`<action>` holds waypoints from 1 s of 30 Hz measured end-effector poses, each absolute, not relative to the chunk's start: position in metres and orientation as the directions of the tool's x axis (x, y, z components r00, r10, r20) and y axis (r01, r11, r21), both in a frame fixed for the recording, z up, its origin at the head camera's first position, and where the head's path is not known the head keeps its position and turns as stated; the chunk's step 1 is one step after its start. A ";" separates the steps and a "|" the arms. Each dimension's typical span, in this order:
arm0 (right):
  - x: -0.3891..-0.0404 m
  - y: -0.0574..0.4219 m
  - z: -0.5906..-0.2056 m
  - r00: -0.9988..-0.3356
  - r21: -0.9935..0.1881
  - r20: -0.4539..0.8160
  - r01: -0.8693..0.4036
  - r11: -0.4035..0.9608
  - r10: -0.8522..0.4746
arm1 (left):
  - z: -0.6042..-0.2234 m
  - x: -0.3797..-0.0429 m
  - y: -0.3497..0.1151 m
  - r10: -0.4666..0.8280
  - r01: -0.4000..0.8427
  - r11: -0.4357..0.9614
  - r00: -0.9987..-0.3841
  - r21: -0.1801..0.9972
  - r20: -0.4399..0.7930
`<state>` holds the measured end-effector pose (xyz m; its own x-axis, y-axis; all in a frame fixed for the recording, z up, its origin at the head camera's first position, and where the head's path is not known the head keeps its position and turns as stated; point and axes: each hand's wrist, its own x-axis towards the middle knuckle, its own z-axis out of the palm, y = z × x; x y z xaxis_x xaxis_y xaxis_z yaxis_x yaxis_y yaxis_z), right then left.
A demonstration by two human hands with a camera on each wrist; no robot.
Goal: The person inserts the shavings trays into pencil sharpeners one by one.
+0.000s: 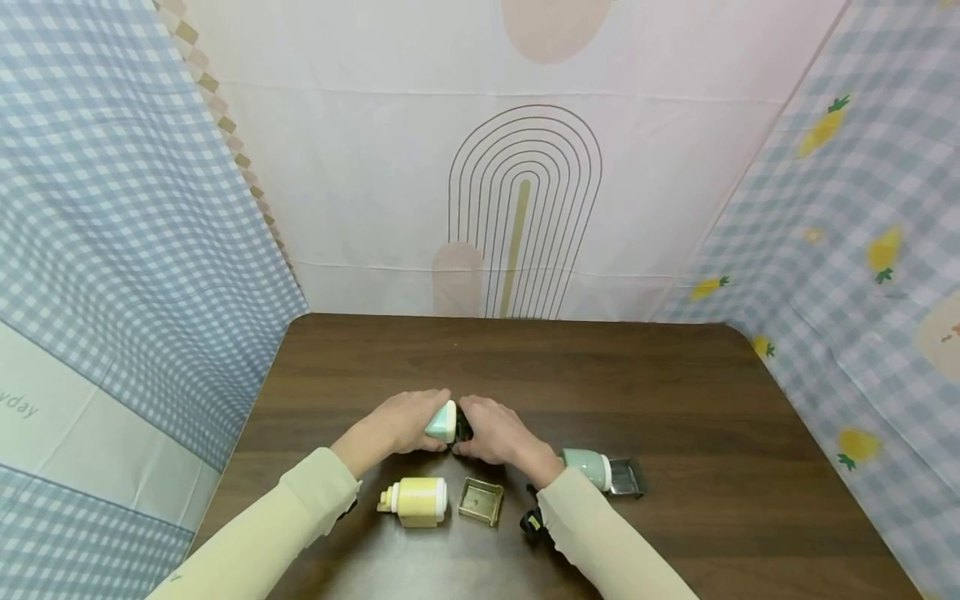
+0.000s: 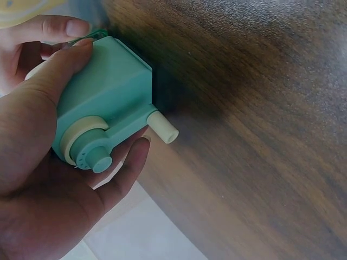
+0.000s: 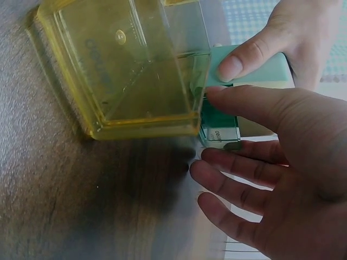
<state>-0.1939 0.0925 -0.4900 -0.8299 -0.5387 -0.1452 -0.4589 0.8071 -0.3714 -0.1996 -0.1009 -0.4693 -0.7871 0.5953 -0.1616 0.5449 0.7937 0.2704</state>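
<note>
My left hand (image 1: 405, 423) grips a mint-green pencil sharpener (image 2: 108, 81) with a side crank and a cream crank knob (image 2: 164, 128). My right hand (image 1: 497, 431) has come up against the sharpener from the other side. In the right wrist view, its thumb and fingers pinch the see-through green shavings drawer (image 3: 221, 130) at the sharpener's end. How far the drawer sits inside the body cannot be made out. Closer to the person, a yellow sharpener (image 1: 420, 500) lies on the table, with a see-through yellow shavings drawer (image 1: 480, 500) apart from it on its right.
Beyond the right forearm lies another green sharpener (image 1: 585, 468), partly hidden by the sleeve, with a clear drawer (image 1: 626, 477) at its end. All of this is on a dark wooden table (image 1: 675, 383) with patterned cloths hanging behind and at both sides.
</note>
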 end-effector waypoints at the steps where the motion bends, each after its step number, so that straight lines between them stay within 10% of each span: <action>1: -0.194 0.092 -0.490 -0.829 -0.374 -0.142 -0.461 0.805 -0.541 | -0.470 -0.200 -0.101 0.598 0.548 0.792 -0.786 0.269 -0.157; 30: -0.196 0.087 -0.491 -0.807 -0.433 -0.124 -0.479 0.763 -0.577 | -0.468 -0.199 -0.101 0.590 0.544 0.802 -0.786 0.248 -0.183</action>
